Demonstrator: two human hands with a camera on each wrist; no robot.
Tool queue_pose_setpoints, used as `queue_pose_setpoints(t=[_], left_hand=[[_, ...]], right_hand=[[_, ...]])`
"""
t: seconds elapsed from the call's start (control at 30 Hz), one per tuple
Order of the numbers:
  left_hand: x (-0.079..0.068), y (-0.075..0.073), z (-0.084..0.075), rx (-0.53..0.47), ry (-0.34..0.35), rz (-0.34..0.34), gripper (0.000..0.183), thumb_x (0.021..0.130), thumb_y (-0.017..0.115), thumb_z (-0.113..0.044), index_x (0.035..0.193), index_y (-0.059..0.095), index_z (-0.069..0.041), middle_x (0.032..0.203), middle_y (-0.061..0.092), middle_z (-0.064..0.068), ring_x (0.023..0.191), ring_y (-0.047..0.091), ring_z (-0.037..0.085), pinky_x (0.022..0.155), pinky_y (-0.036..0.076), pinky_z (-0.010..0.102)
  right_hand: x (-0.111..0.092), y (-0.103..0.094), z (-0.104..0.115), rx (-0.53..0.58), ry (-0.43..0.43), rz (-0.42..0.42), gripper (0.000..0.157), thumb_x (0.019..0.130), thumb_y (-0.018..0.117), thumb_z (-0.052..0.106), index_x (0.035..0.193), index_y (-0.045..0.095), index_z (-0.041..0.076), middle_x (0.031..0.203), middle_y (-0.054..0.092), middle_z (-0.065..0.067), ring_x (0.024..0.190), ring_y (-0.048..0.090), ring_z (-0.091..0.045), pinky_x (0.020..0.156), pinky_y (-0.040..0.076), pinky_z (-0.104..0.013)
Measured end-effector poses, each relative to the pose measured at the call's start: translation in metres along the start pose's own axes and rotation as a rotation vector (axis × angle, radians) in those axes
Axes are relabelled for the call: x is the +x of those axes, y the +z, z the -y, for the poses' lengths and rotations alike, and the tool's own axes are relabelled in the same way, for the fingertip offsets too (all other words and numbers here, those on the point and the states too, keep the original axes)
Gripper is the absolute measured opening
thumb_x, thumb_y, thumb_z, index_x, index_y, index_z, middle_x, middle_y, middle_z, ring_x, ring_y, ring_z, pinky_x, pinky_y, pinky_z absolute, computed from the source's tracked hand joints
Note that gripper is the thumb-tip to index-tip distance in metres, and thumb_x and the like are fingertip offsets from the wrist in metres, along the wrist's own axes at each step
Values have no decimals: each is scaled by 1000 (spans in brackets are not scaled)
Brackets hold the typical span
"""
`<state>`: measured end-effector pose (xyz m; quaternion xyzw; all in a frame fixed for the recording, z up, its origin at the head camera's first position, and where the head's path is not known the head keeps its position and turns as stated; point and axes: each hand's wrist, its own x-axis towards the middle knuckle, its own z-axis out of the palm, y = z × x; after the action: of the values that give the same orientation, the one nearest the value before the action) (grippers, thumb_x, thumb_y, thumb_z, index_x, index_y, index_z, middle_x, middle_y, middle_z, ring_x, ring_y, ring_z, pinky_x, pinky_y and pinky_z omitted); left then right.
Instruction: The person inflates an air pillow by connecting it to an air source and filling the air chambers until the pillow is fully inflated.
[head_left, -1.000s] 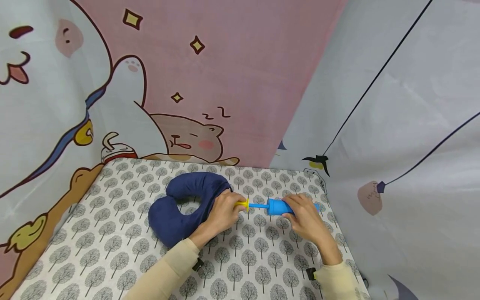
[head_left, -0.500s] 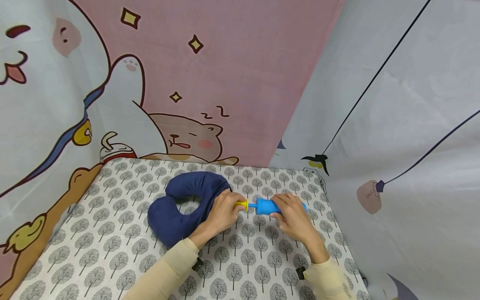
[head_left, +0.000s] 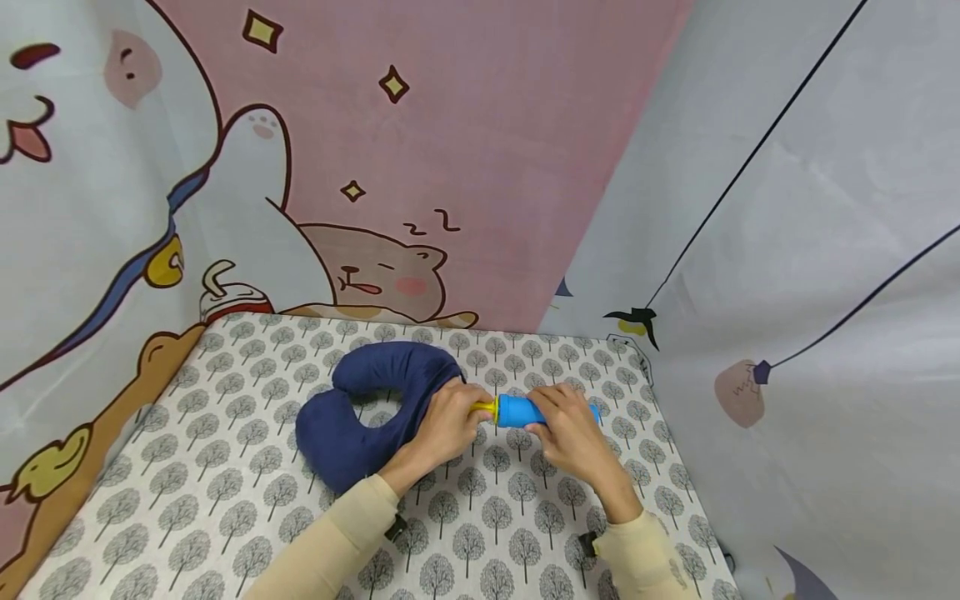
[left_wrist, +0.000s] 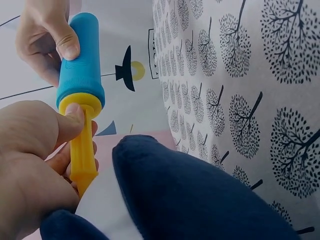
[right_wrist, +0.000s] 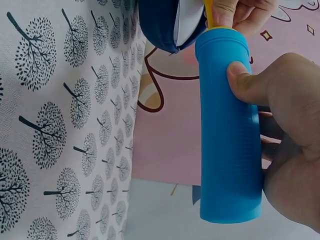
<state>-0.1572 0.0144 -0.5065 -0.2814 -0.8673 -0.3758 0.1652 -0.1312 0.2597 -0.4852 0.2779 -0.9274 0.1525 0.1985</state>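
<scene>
Beside a navy pillow (head_left: 412,375) (on tree-print cloth (head_left: 495,517)), 2 hands (head_left: 448,419) grip a pump (head_left: 516,411).

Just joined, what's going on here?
A person's left hand pinches a yellow end piece beside a navy neck pillow, while the right hand grips the blue cylinder. The two parts sit end to end, with no rod showing between them. The pillow lies on tree-print cloth, white material showing in its opening.

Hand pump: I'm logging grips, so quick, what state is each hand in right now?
Left hand: closed, holding the yellow pump nozzle.
Right hand: closed, holding the blue pump barrel.
</scene>
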Motion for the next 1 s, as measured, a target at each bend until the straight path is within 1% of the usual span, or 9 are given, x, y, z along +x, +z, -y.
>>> queue_pose_setpoints(t=[0.2,0.27,0.3,0.47,0.5,0.53,0.73,0.87,1.0], left_hand=[[0,-1,1,28,9,11,13,95,89,-8,107,87,-7,104,88,7,93,74,26,86,60,40],[0,-2,1,30,14,17,13,95,89,-8,108,87,-7,103,88,7,94,76,26,91,61,42],[0,-3,1,27,17,22,14,95,89,-8,108,87,-7,103,88,7,94,77,26,92,61,43],[0,-4,1,23,26,42,14,94,90,-10,108,87,-8,103,88,5,92,75,25,88,61,40],[0,-4,1,21,26,43,14,94,90,-10,107,87,-8,102,88,5,91,73,24,84,59,39],[0,-5,1,21,26,45,14,94,90,-10,107,87,-9,102,88,4,91,73,24,83,59,38],[0,-4,1,14,-13,82,15,97,88,-11,112,86,-7,107,87,5,94,73,23,86,62,39],[-1,-5,1,0,-28,109,15,99,87,-11,113,85,-7,107,87,7,95,72,24,88,64,41],[-1,-5,1,-5,-19,116,14,99,86,-11,112,85,-7,106,87,6,94,72,22,87,63,40]], right_hand=[[-2,-1,0,1,3,0,52,85,99,12,129,78,-3,130,81,-20,119,72,-39,106,59,-61],[-4,-1,-1,-5,-6,-4,52,85,99,13,129,78,-3,130,81,-20,118,73,-39,106,59,-61],[-4,-1,-1,-7,-10,-5,51,85,99,14,129,78,-3,130,81,-20,118,73,-39,106,59,-61],[-5,-2,-2,28,6,9,53,88,97,19,133,77,-3,133,80,-21,122,73,-41,109,58,-64],[-5,-3,-2,39,14,15,53,89,97,20,134,77,-2,134,79,-21,122,73,-41,110,58,-64],[-4,-3,-2,48,21,21,54,90,96,22,135,77,-1,135,79,-20,123,73,-41,111,58,-64],[2,-3,2,67,11,94,54,97,90,32,142,75,7,144,76,-14,132,71,-37,112,59,-60],[7,-1,7,80,-6,141,55,100,88,35,146,73,9,147,75,-12,135,70,-35,114,59,-57],[13,1,11,90,-27,143,56,99,88,37,145,74,9,144,76,-12,133,72,-35,115,59,-57]])
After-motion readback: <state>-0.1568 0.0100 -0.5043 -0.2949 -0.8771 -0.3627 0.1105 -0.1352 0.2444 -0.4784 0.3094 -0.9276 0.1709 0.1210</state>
